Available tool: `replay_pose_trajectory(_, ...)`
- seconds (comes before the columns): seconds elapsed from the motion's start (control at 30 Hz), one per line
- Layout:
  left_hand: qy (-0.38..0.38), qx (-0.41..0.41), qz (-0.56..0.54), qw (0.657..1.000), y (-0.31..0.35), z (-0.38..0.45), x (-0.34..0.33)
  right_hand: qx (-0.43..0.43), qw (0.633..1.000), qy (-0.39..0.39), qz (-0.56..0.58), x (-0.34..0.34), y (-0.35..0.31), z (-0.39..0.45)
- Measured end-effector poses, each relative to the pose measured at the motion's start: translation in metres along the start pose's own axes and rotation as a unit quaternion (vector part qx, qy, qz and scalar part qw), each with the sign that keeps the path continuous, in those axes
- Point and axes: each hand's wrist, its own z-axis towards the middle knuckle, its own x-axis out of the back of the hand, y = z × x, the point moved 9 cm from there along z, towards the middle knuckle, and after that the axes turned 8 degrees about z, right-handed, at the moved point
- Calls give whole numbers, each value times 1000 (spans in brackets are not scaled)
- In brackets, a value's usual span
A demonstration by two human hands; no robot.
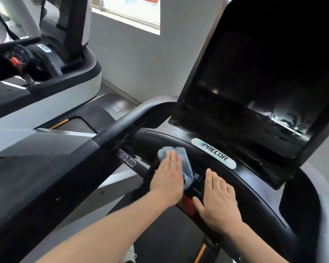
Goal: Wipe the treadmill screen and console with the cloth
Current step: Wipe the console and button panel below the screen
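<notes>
The treadmill's dark screen [258, 76] tilts up at the right, with streaks along its lower edge. Below it curves the black console [241, 179] with a silver PRECOR badge [214, 153]. A crumpled blue cloth [179, 151] lies on the console's left part. My left hand [167, 177] presses flat on the cloth with straight fingers and covers most of it. My right hand [218, 200] rests flat on the console's lower middle, beside the control buttons [197, 178] and a red stop pad [187, 203]. It holds nothing.
A black handlebar [133, 118] arcs left of the console, with two small buttons [128, 159] on a bar beneath. Another treadmill [36, 73] stands at the left. A grey wall [141, 63] with a window is behind. The belt [160, 234] runs below.
</notes>
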Motion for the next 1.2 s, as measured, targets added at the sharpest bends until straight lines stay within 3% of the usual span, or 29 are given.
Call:
replay_pose_trajectory(0.07,1,-55,-5,998,17,-5,-1,-3,1000,4,4,3,-1,0)
replay_pose_trajectory(0.2,-24,46,-27,998,-6,16,-14,-4,1000,-1,0,0,2,-1)
replay_pose_trajectory(0.33,-1,-17,-9,1000,31,6,-11,2,1000,11,-3,2,-1,0)
replay_pose_trajectory(0.47,-28,70,-15,997,-16,15,-30,5,1000,11,-12,-1,1,0)
replay_pose_trajectory(0.63,-13,39,-18,999,3,2,-37,-3,1000,21,-11,0,-2,2)
replay_pose_trajectory(0.77,-55,90,-34,994,-19,-7,-25,-1,1000,20,-19,-6,1,1)
replay_pose_trajectory(0.87,-36,50,-14,998,4,-13,-26,-4,1000,27,-15,-4,0,2)
replay_pose_trajectory(1.07,-45,61,-15,997,-4,-5,-32,0,1000,17,-14,-5,-1,0)
replay_pose_trajectory(1.2,-22,37,-65,997,-4,-8,-36,3,1000,21,-6,0,-1,0)
